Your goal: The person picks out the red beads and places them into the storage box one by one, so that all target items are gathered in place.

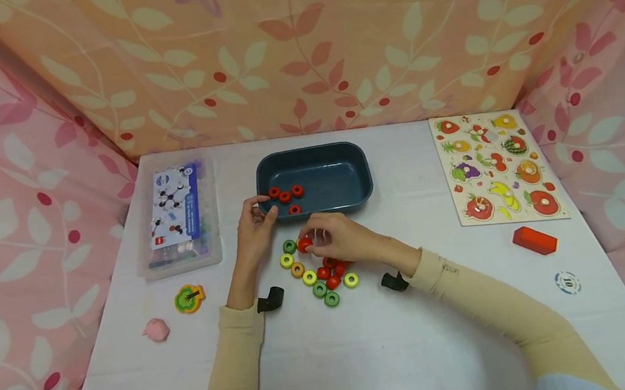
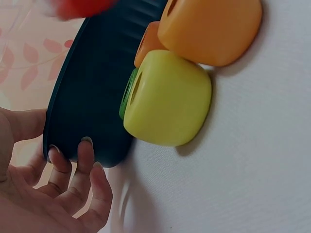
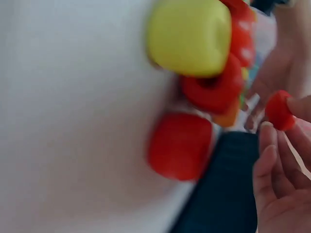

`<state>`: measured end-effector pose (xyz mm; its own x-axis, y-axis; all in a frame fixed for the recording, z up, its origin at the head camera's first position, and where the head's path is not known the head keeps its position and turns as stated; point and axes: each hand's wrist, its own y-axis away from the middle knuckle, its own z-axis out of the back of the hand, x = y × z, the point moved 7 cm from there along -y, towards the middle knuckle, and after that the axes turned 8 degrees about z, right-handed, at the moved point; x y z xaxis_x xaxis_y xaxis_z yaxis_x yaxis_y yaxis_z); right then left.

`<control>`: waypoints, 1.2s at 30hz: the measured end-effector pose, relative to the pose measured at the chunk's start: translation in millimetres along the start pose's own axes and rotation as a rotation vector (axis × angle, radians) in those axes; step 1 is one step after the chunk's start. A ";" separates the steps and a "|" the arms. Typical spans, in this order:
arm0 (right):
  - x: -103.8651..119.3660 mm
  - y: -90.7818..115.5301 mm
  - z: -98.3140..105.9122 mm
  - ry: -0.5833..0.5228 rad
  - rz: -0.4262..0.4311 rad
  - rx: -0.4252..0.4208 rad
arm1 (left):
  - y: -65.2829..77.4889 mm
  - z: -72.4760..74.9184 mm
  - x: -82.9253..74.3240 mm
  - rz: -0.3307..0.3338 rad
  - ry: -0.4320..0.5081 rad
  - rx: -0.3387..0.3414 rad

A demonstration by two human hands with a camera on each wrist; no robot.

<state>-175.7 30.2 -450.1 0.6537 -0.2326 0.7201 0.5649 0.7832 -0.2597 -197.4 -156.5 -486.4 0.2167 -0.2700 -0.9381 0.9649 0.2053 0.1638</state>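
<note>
My left hand holds the left front corner of a dark blue tray, its fingers around the rim and wall. Inside the tray, toward the left, lie several red beads. Over the table just in front of the tray, my right hand pinches one red bead between thumb and fingertips. Below that hand is a loose cluster of barrel-shaped beads: red beads, green beads, yellow beads and an orange bead. Part of the red group is hidden under the right hand.
At left lies a clear plastic molecular model box, with a tree-shaped piece and a small pink figure in front. On the right are a fruit puzzle board, a red block and a round chip. Floral cloth hangs behind.
</note>
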 end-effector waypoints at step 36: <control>-84.2 -50.5 40.1 -0.079 -0.504 -0.246 | 0.3 0.1 -0.7 0.015 0.026 0.008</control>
<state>-279.4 33.4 -471.8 0.2381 -0.4922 0.8373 0.9044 0.4267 -0.0064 -197.3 -156.4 -485.6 0.2271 -0.2428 -0.9431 0.9628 0.2017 0.1799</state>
